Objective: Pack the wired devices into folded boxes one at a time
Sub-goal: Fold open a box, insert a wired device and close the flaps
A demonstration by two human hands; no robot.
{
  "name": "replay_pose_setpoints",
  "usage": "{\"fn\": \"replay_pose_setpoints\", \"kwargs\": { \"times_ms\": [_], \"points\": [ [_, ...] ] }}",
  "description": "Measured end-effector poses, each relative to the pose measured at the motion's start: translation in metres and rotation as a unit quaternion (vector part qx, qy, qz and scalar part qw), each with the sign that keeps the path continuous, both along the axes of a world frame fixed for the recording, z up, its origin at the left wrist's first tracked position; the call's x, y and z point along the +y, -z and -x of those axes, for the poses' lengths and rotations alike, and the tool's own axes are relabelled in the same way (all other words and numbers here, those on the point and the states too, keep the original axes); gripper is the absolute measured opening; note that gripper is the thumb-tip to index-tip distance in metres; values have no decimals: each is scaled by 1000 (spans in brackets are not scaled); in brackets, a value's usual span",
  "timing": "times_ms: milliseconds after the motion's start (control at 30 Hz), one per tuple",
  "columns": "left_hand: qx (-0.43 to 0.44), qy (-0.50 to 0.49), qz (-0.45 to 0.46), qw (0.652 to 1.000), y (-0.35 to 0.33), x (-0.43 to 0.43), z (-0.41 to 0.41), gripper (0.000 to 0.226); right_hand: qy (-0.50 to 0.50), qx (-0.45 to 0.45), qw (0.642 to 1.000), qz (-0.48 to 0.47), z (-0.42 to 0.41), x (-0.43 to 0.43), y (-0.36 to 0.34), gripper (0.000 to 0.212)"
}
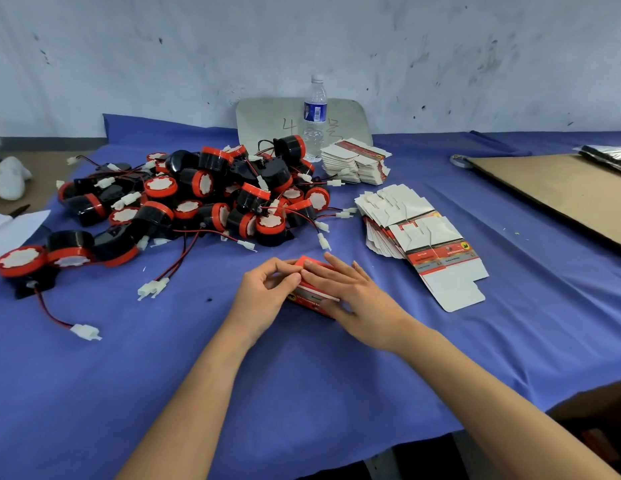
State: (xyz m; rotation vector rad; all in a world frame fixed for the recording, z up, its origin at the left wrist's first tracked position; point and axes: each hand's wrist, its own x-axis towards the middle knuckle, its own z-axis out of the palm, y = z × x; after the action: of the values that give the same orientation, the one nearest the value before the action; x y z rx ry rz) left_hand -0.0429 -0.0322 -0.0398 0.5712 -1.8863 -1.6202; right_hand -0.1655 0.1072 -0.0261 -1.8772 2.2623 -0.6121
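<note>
A small red and white folded box [311, 296] lies on the blue cloth at the table's middle. My left hand [264, 296] pinches its far left end, and my right hand [354, 299] rests flat over its top and right side. What is inside the box is hidden. A heap of black and red wired devices [212, 199] with white connectors spreads over the left half of the table. Flat unfolded boxes [423, 240] fan out to the right of my hands, and a second stack of flat boxes [357, 161] stands behind them.
A clear water bottle [315, 116] stands at the back before a grey board [267, 123] leaning on the wall. A brown cardboard sheet [562, 192] lies at the right. Loose devices [25, 261] sit near the left edge. The table's front edge runs close below my forearms.
</note>
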Motion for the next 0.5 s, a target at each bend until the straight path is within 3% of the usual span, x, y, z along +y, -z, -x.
{"fn": "replay_pose_setpoints", "kwargs": {
  "times_ms": [133,267,400,500],
  "points": [
    [-13,13,19,1000,-1,0,0,9,-5,58,998,-19,2,2,1,52],
    [-19,12,23,999,-2,2,3,9,-6,22,999,-26,1,3,2,53],
    [-12,8,24,1000,-4,5,3,19,-12,75,996,-47,4,3,3,52],
    [-21,19,42,999,-6,6,2,20,-6,23,1000,-21,4,2,3,50]
  ]
}}
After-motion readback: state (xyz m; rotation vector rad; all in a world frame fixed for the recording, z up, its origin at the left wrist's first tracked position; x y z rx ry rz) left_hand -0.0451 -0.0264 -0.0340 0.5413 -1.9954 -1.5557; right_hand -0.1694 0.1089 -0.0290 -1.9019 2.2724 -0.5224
